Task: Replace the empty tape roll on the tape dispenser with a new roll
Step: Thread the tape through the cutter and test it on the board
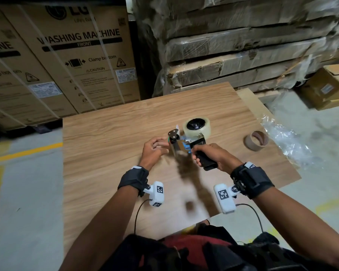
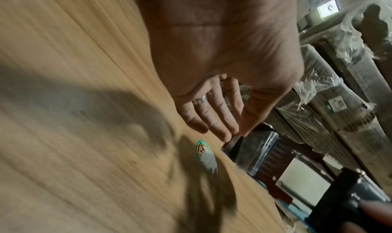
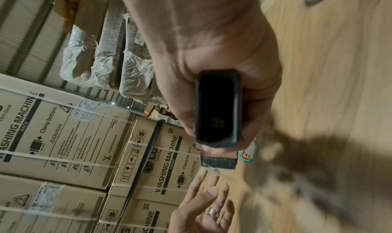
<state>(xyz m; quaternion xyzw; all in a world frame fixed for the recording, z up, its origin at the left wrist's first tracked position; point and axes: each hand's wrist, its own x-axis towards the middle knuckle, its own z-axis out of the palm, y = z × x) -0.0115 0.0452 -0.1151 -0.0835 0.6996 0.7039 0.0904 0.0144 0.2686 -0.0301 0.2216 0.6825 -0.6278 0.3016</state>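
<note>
My right hand grips the black handle of the tape dispenser and holds it just above the wooden table. A new clear tape roll sits on the dispenser's hub at its far end. My left hand reaches to the dispenser's front. In the left wrist view its thumb and forefinger tips meet on the front metal plate. Any clear tape between them is too faint to see. The empty brown cardboard core lies on the table to the right.
Crumpled clear plastic wrap hangs over the table's right edge. Strapped washing machine cartons stand behind the table on the left, and a film-wrapped stack of flat cartons behind on the right. A small cardboard box sits far right.
</note>
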